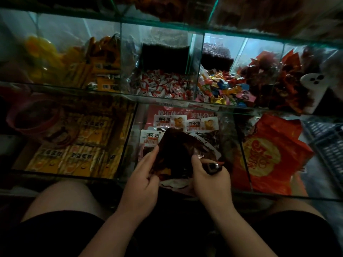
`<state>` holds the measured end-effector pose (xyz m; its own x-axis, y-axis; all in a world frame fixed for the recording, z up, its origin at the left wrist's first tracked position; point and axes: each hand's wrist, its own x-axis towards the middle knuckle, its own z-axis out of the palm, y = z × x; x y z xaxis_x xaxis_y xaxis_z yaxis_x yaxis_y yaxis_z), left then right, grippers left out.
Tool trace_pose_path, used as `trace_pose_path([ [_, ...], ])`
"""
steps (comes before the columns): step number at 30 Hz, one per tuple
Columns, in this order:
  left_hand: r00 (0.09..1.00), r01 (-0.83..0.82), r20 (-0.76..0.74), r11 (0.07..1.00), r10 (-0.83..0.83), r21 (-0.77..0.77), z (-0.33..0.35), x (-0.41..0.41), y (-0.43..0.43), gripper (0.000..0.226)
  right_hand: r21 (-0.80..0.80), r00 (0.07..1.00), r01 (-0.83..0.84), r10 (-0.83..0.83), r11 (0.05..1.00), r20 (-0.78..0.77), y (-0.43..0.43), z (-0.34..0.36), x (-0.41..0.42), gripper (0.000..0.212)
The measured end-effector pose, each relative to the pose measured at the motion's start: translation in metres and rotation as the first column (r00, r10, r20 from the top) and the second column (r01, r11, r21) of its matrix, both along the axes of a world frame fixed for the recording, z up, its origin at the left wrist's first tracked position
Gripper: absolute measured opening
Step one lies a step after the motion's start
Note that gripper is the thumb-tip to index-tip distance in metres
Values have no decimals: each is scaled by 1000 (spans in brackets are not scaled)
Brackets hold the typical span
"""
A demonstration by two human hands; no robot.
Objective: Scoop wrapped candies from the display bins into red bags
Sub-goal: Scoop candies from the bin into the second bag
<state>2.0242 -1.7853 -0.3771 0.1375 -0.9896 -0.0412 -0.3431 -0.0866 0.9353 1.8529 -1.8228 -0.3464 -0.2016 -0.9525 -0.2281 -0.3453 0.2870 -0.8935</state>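
Note:
A dark red bag is held up in front of the lower middle glass bin. My left hand pinches its left edge with thumb and fingers. My right hand grips its right edge and also holds a small dark object with a shiny end. Behind them, the upper shelf has a bin of red-and-white wrapped candies and a bin of mixed colourful wrapped candies. The bag's mouth and contents are too dark to make out.
Glass dividers separate the bins. Yellow packets fill the lower left bin, white-labelled packs the lower middle, and a large red-orange bag the lower right. A blue crate stands far right. My knees are below.

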Motion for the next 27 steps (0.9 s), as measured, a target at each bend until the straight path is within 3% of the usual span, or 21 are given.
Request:
trace_pose_path([
  [4,999,-26,-34,999,27,20,1,0,1,77,71,954,189,-200,979,223,2,8,-7,34],
  [6,998,-52,-37,998,53,26,-4,2,1,81,64,950,162,-173,985,259,7,13,-11,34],
  [11,998,-35,-42,998,38,60,-5,-2,1,82,-14,997,-78,78,997,24,13,14,-4,13],
  [13,998,-50,-38,997,52,58,-5,-3,3,85,-50,984,-174,171,983,-57,12,15,-5,12],
  [17,997,-64,-36,997,65,35,-2,-2,4,89,-265,917,-351,272,898,-292,13,15,-11,6],
  [20,1000,-28,-6,999,28,22,-2,-8,3,83,-158,947,-281,246,947,-208,13,8,-3,16],
  [23,999,-34,-13,999,34,36,-4,-11,3,81,-63,994,-96,92,993,-53,10,4,4,30],
  [27,997,-78,20,996,77,32,-3,-6,3,82,-17,992,74,-72,997,103,9,10,-2,33],
])
